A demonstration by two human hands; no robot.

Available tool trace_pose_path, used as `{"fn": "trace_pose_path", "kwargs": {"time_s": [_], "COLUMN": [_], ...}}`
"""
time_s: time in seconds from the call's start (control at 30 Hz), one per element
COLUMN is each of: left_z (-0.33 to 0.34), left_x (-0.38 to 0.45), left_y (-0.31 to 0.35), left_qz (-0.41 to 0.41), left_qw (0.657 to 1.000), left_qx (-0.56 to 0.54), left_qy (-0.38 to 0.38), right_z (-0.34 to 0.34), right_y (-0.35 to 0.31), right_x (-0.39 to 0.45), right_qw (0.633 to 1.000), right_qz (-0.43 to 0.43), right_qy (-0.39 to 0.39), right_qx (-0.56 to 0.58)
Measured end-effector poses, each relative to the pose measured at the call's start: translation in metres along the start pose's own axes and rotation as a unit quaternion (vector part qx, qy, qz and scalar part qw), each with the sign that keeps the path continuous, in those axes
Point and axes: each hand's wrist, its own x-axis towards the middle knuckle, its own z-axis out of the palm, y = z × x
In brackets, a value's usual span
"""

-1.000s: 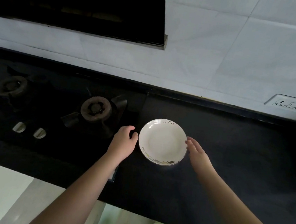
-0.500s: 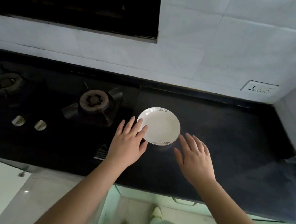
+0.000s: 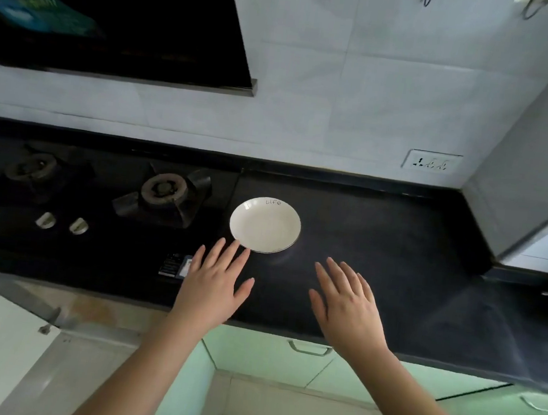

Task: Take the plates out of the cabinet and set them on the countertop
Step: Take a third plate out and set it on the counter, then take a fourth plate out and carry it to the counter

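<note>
The plate point(image 3: 265, 225) rests flat on the desk point(image 3: 396, 254). Left hand point(image 3: 212, 285) and right hand point(image 3: 348, 308) hover nearby, fingers spread, holding nothing.

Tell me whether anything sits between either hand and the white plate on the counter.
Nothing visible does. The plate rests alone on the black countertop, right of the stove burner. The left hand is open with fingertips near the plate's near rim; the right hand is open, with only bare counter between.
</note>
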Motion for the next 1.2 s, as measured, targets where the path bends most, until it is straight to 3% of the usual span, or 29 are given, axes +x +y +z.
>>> {"fn": "trace_pose_path", "kwargs": {"time_s": [0.27, 0.53, 0.8, 1.2], "left_z": [-0.014, -0.033, -0.06, -0.082], "left_x": [-0.088, -0.177, -0.306, -0.604], "left_y": [0.083, 0.068, 0.009, -0.052], "left_qz": [-0.043, -0.139, -0.289, -0.494], "left_qw": [0.999, 0.99, 0.957, 0.869], "left_qx": [-0.025, 0.006, 0.007, 0.003], "left_qy": [-0.002, -0.033, -0.009, -0.007], "right_z": [-0.012, -0.01, -0.009, 0.006], "right_y": [0.039, 0.007, -0.09, -0.334], "right_x": [-0.075, -0.111, -0.134, -0.265], "right_qw": [0.999, 0.994, 0.967, 0.881], "right_qz": [-0.034, -0.107, -0.243, -0.468], "right_qy": [0.008, -0.02, -0.044, -0.056], "right_qx": [0.016, 0.033, 0.054, 0.044]}}
